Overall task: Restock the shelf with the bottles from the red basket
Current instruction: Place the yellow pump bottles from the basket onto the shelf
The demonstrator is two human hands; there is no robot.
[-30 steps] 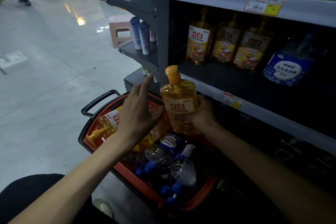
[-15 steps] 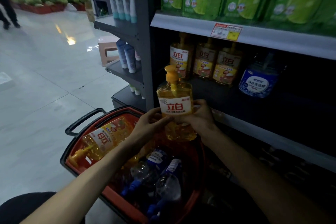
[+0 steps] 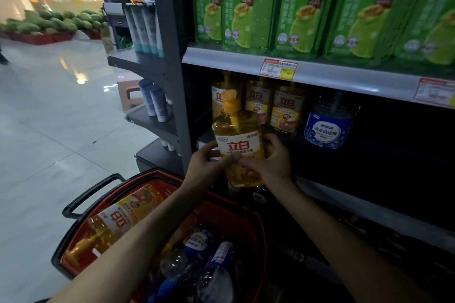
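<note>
Both hands (image 3: 267,163) grip the yellow bottle (image 3: 237,145) upright, pump topmost.

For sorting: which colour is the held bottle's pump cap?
Orange pump cap, head view.

Amber bottle (image 3: 237,145) with white-and-yellow label, red basket (image 3: 248,214) with black rim, green packs (image 3: 246,5)
</note>
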